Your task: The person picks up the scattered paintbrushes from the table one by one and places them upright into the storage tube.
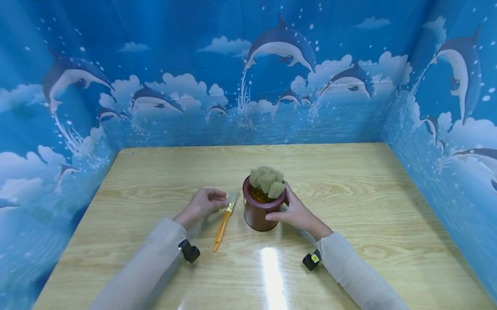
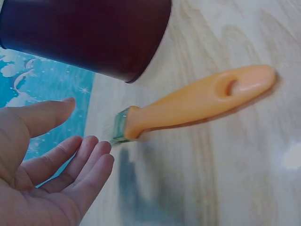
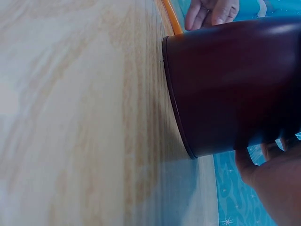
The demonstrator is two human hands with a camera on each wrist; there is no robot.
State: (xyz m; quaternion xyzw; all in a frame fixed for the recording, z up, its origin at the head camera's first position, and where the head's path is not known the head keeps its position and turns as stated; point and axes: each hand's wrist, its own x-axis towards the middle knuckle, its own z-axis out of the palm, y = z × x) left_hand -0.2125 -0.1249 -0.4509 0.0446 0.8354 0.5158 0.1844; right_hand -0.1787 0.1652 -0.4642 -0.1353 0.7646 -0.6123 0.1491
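A dark red, round container stands upright on the table, a beige, spongy-looking clump showing at its mouth above a shiny golden inside. My right hand grips the container's right side, thumb at the front and fingers behind. To the left lies a paintbrush with an orange handle, its pale bristles pointing away from me. Close beside those bristles is my left hand, fingers loosely bent and holding nothing. In the left wrist view, the paintbrush handle lies flat on the table, with the container above it.
The light wood-grain table runs back to a blue curtain printed with dolphins, which also hangs at both sides. A bright light reflection falls on the table in front of the container. Small dark cameras sit on both wrists.
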